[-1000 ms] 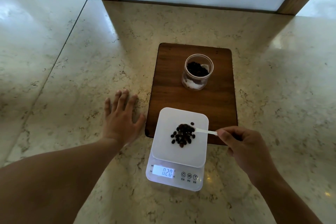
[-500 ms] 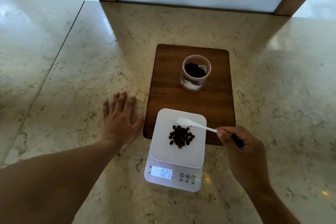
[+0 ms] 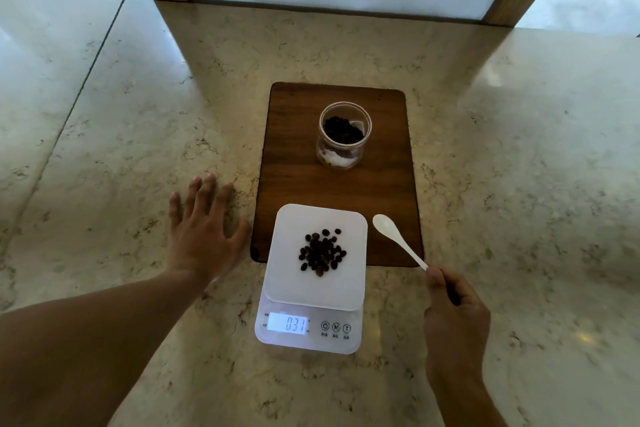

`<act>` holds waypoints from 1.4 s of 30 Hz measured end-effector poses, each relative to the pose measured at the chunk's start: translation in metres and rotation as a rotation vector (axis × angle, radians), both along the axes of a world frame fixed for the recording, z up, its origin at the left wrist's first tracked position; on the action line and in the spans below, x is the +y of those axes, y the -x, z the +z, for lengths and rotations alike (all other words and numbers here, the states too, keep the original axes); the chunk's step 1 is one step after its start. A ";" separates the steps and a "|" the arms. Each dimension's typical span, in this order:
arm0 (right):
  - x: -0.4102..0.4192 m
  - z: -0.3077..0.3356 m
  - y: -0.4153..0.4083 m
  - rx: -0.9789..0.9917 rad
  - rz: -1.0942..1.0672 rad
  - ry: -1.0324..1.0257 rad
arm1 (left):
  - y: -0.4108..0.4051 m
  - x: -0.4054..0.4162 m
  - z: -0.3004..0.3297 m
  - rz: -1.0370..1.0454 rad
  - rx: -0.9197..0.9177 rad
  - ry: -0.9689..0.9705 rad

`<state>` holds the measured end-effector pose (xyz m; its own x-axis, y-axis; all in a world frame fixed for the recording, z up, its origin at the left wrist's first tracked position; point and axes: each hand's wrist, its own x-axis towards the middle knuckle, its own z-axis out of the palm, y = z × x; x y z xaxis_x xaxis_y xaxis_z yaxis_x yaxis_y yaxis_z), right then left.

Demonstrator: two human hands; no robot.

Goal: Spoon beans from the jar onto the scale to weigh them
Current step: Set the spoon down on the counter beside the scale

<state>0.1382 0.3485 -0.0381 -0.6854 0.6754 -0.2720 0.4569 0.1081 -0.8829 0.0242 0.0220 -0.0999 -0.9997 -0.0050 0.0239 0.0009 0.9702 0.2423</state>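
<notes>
At the left of the frame the left hand (image 3: 204,236) lies flat on the marble counter (image 3: 121,149), palm down, fingers stretched out and slightly spread, holding nothing, its thumb just beside the lower left corner of the wooden board (image 3: 381,191). Right of it, at lower centre, stands the white scale (image 3: 313,279), its far edge overlapping the near edge of the board; a small heap of dark beans (image 3: 322,253) sits in the middle of its platform, and the lit display (image 3: 287,324) at its front reads 0.31. Above the scale, in the upper half of the board, the clear jar (image 3: 344,135) stands upright and open, with more dark beans inside. Further right, the white spoon (image 3: 398,239) slants over the board's lower right corner, its empty bowl just beside the scale's upper right corner, apart from it. The right hand (image 3: 457,312), at lower right, pinches the end of the spoon's handle, its fingers curled shut around it.
</notes>
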 end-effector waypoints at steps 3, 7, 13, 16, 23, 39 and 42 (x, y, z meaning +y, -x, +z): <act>0.001 -0.006 -0.006 -0.030 -0.045 -0.030 | 0.000 0.001 -0.001 -0.016 -0.007 0.007; 0.004 -0.014 -0.011 -0.059 -0.074 -0.099 | 0.001 0.003 -0.001 -0.010 -0.006 -0.007; 0.001 -0.019 -0.017 -0.137 -0.075 -0.212 | 0.000 0.002 -0.002 -0.017 -0.016 -0.002; -0.004 -0.021 -0.017 -0.168 -0.056 -0.236 | 0.000 0.001 -0.002 -0.023 -0.022 0.009; -0.015 -0.025 -0.015 -0.244 0.143 -0.378 | 0.000 0.004 0.004 -0.012 -0.036 0.000; -0.009 -0.024 -0.008 -0.228 0.347 -0.603 | 0.001 0.007 0.013 -0.012 -0.086 0.022; -0.006 -0.023 -0.007 -0.223 0.360 -0.577 | 0.000 0.008 0.014 -0.010 -0.094 0.025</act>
